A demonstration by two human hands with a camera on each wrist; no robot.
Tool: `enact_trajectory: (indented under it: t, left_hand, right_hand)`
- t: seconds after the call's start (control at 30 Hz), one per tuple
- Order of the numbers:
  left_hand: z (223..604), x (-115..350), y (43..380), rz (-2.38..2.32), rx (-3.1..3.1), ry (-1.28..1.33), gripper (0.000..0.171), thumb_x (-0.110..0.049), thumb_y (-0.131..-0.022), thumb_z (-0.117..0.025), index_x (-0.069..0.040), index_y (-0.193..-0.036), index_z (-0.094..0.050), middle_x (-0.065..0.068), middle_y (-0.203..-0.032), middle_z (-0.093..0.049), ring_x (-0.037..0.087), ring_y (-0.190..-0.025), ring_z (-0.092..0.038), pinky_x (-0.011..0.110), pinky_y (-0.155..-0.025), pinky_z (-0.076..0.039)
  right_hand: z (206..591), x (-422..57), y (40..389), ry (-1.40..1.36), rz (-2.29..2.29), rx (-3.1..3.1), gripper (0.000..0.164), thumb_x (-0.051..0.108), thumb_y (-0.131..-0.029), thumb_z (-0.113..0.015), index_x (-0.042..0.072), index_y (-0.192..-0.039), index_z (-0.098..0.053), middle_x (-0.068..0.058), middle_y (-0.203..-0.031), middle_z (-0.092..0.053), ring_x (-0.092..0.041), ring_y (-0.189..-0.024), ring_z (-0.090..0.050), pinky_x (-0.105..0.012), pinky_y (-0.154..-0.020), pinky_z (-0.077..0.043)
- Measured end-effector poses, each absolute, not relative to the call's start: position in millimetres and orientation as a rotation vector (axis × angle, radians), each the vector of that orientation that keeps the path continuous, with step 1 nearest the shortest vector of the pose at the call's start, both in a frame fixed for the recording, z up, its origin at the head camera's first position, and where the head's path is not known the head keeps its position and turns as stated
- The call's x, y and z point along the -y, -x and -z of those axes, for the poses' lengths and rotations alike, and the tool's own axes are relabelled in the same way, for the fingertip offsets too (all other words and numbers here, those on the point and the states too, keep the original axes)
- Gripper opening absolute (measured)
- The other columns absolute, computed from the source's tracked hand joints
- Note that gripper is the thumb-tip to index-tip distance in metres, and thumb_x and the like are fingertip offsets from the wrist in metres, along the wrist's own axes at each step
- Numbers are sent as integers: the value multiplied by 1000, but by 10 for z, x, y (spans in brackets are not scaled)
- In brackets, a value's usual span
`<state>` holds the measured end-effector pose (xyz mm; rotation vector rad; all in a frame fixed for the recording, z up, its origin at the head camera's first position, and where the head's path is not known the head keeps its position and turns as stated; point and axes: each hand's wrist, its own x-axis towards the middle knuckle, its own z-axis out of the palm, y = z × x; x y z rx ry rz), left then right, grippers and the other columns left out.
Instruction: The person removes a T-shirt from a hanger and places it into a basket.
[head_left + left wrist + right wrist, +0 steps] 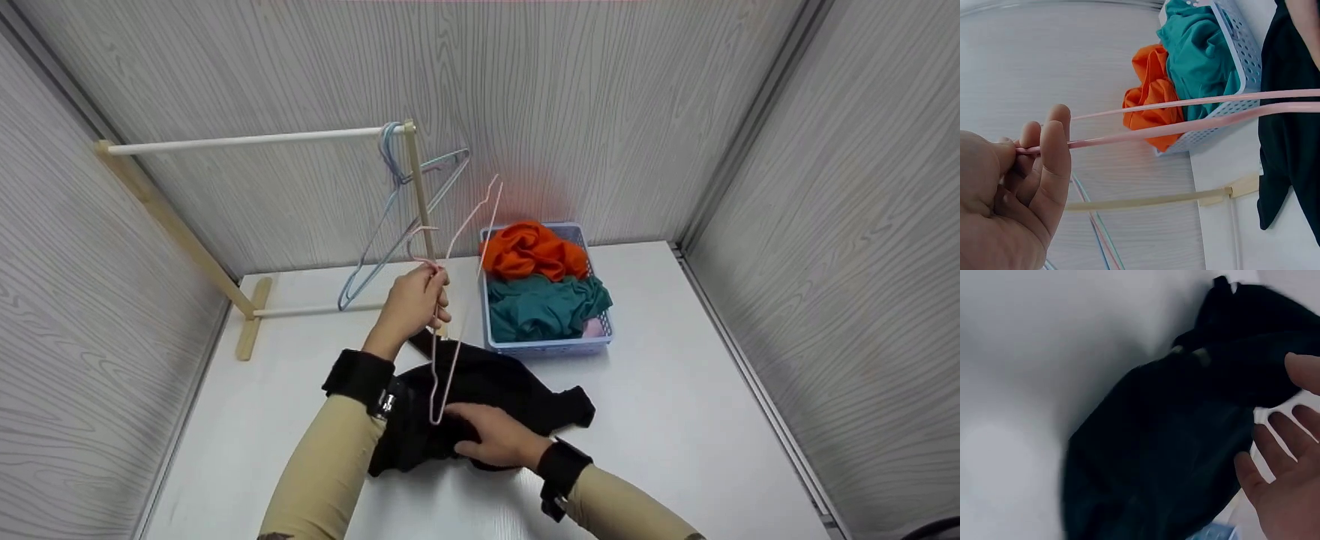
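Observation:
My left hand (415, 300) pinches a thin pink clothes hanger (452, 360) near the base of its hook. Also in the left wrist view, the fingers of the left hand (1022, 185) curl about the hanger's wire (1145, 132). Below it, a crumpled black garment (495, 382) lies on the white table. With thumb and fingers spread apart, my right hand (499, 435) is at the near side of this garment. In the right wrist view the dark cloth (1168, 439) lies beside the right hand's (1292, 478) loosely extended fingers; whether they touch it is unclear.
A wooden rack with a white rail (255, 140) stands at the back left. Several bluish hangers (375, 255) hang at its right end. Beside it, a light blue basket (551, 346) holds an orange cloth (532, 251) and a teal cloth (544, 304). Panelled walls enclose the table.

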<state>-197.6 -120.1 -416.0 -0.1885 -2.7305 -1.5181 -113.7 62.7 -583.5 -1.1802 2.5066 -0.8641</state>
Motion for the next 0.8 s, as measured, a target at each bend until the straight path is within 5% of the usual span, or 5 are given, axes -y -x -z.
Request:
enact_trajectory:
  t: [0.27,0.43,0.8]
  left_hand:
    - [4144,1306,1944,1423,2834,238,26,-24,-104,-44,-4,-102,-61,1,-69,-58,13,-50,-64,30,-44,-53]
    - [4078,1689,1843,1188,2980,291,30,-25,-104,-44,-2,-104,-64,2,-69,-60,14,-48,-63,21,-40,-44]
    - [3879,2684,1556,1038,3411,201,27,-18,-104,-43,4,-110,-57,4,-74,-56,11,-54,-58,22,-49,-44]
  right_hand:
    - [5829,-560,1100,1217,837,-2382,32,18,-97,-57,10,-127,-61,-1,-123,-68,-11,-116,-62,-26,-101,-47]
    - [5961,-920,1195,1019,897,-2389,28,15,-97,-58,8,-124,-63,-6,-119,-69,-17,-113,-65,-31,-97,-51]
    - [6102,-1541,1352,878,935,-2499,24,11,-97,-57,2,-118,-65,-12,-112,-69,-26,-103,-65,-39,-86,-54]
